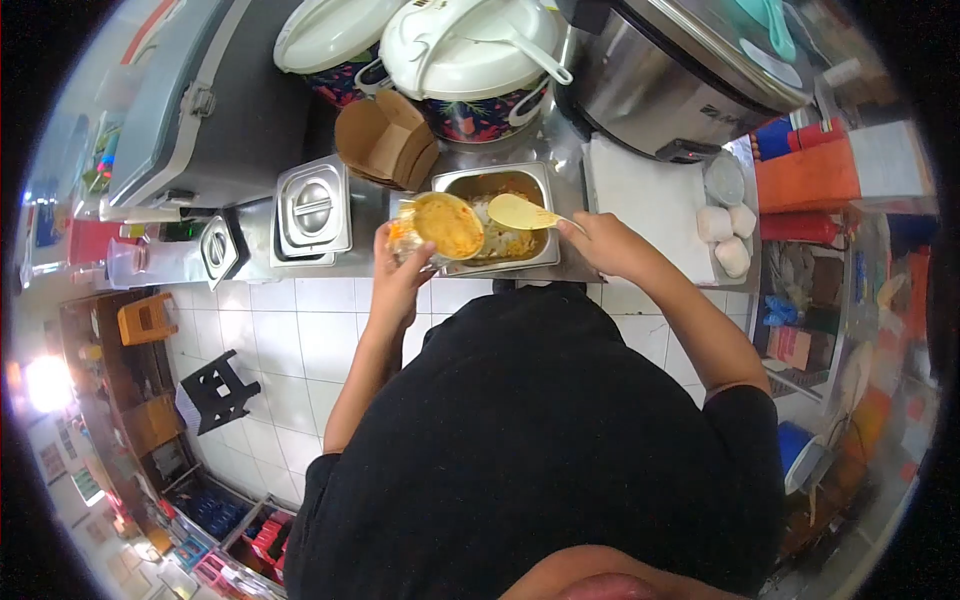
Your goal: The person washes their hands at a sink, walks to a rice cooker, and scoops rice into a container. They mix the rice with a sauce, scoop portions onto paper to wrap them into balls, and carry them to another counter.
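Observation:
My left hand [402, 268] is closed on the near-left side of a shiny round bowl [447, 227], tilted to the right over a steel food pan [548, 190]. Orange-yellow food coats the bowl's inside. In my right hand [606, 243] is the handle of a pale yellow rice paddle [522, 213], its broad end over the pan just right of the bowl. White rice and orange bits of food [515, 243] lie in the pan, partly hidden by bowl and paddle.
Brown paper food boxes [390, 140] stand behind the bowl. A lidded steel pan [312, 210] is to the left. Patterned pots with white lids [470, 70] and a large steel cooker [670, 80] line the back. White round items [730, 240] sit at right; a black stool [218, 390] is on the floor.

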